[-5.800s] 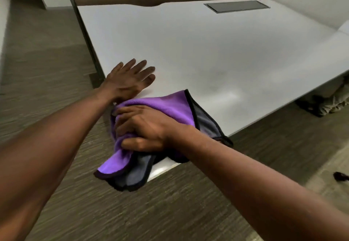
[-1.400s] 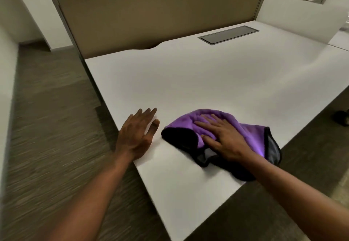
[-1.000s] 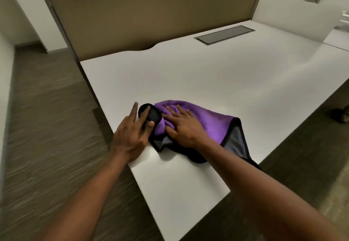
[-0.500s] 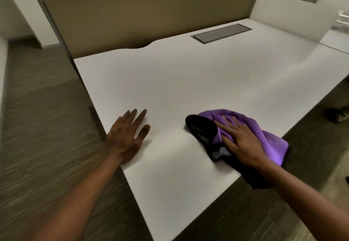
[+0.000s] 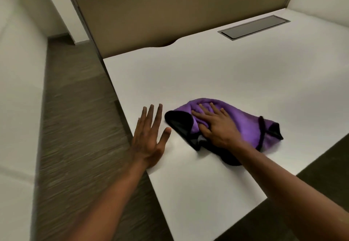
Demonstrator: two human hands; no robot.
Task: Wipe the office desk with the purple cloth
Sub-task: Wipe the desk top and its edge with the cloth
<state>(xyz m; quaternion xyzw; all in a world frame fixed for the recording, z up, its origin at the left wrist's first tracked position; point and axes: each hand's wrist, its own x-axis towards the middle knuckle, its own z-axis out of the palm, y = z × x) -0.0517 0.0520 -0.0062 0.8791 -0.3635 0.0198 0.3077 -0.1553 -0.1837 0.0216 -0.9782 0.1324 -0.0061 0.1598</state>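
The purple cloth (image 5: 245, 121), edged in black with a dark underside, lies bunched on the white office desk (image 5: 207, 74) near its front left part. My right hand (image 5: 215, 125) presses flat on the cloth's left half, fingers spread and pointing to the far left. My left hand (image 5: 151, 134) rests flat on the desk at its left edge, fingers apart and empty, a short gap from the cloth's dark folded end.
A tan partition panel (image 5: 170, 12) stands along the desk's far edge. A dark rectangular cable hatch (image 5: 254, 27) is set into the desktop at the back right. Grey-brown carpet (image 5: 75, 127) runs left of the desk and below its front edge.
My right hand has slid the cloth leftward, back toward my left hand, after a sweep to the right. My left hand has stayed flat at the desk's left edge.
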